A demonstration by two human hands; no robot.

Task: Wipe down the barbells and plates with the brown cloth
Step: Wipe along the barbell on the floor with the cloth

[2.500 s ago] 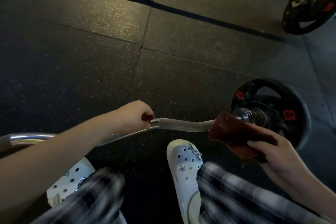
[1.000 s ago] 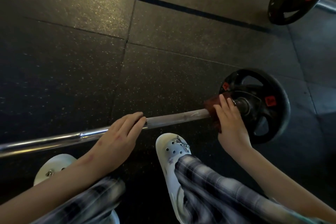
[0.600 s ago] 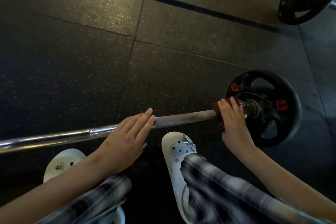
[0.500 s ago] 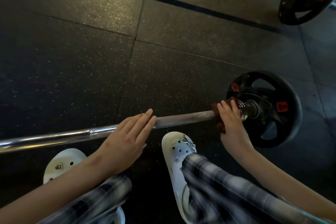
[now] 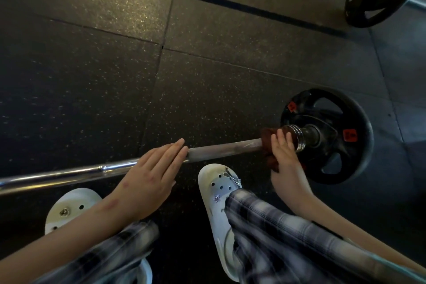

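Dark rubber flooring open beyond barbell. Left hand flat atop it, fingers straight; right hand curled round brown cloth, near plate.

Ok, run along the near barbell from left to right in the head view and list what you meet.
Shiny chrome barbell shaft → left hand resting flat on it → dull grey bar section → brown cloth gripped by the right hand → ribbed chrome collar → black round weight plate.
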